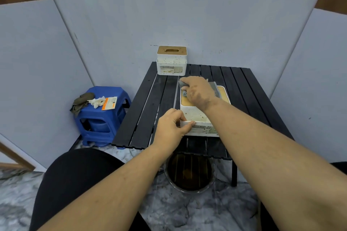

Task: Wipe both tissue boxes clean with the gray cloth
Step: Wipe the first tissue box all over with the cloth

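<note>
The speckled white tissue box with a wooden lid (203, 112) was pinched by the left hand (171, 125) at the black slatted counter's (148, 103) near edge. The gray cloth (185, 88) was gripped on the lid by the right hand (199, 91). A hard wipe could have tipped the overhanging box off the edge.

The nearer tissue box (199, 116) stands at the near edge of the bench (150, 103), right of its middle: white, rectangular, speckled with brown stains, with a tan wooden lid and a printed label on the side facing me. The gray cloth (214, 87) lies bunched on that lid at its far end, a blue fold showing at its left. The other tissue box (171, 61) stands upright at the far edge, toward the far-left corner, well apart: same white body, tan slotted lid, brown spots, label facing me.
</note>
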A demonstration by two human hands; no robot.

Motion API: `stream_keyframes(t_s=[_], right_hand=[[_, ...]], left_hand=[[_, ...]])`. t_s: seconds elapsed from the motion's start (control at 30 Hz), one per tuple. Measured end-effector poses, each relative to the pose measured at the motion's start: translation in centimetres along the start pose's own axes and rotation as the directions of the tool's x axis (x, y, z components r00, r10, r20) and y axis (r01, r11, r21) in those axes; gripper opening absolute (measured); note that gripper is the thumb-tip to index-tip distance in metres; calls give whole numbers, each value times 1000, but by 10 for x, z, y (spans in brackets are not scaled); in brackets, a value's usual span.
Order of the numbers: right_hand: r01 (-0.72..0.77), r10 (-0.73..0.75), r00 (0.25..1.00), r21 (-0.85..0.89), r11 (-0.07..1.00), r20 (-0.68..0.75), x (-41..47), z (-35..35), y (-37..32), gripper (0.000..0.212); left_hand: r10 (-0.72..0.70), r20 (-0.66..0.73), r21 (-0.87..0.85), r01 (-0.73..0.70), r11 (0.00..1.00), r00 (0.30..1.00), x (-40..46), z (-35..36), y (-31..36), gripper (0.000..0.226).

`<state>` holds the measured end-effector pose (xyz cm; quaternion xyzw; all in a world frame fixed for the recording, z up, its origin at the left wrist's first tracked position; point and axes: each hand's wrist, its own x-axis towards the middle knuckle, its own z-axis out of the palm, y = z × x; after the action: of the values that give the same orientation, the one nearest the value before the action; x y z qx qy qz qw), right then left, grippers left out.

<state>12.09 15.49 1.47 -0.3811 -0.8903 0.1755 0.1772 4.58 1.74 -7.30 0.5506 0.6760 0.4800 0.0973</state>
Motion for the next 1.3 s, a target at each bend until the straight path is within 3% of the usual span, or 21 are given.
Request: stream_keyframes(t_s=[0.3,0.47,0.63,0.8,0.9,1.0,1.17,1.3], right_hand=[[-158,165,985,-116,980,51,-6,-46,45,29],[-185,184,983,-30,982,-18,-41,-70,91,16],[-175,175,984,14,985,-23,-42,-52,74,12],[65,-66,997,-34,997,-40,-43,-21,22,29],[213,-215,977,63,975,17,-53,-11,-1,19],[236,-245,967,113,965,65,-64,-17,8,20],[168,-175,958,50,985,228,-89,-61,49,36],[-5,1,998,55,998,70,-111,-76,77,37]], left_hand=[[-63,32,-12,64,998,997,0,-1,1,35],[-66,38,-21,67,998,997,0,0,0,33],[-75,20,-99,77,992,997,-3,2,-3,33],[-88,-3,-144,87,986,996,-5,3,-2,31],[-91,-13,-175,88,981,996,-7,3,-3,31],[-93,-25,-124,90,988,995,-9,2,-2,32],[-90,-3,-86,89,992,996,-6,2,-4,34],[-117,11,-109,117,987,993,-5,5,-4,32]])
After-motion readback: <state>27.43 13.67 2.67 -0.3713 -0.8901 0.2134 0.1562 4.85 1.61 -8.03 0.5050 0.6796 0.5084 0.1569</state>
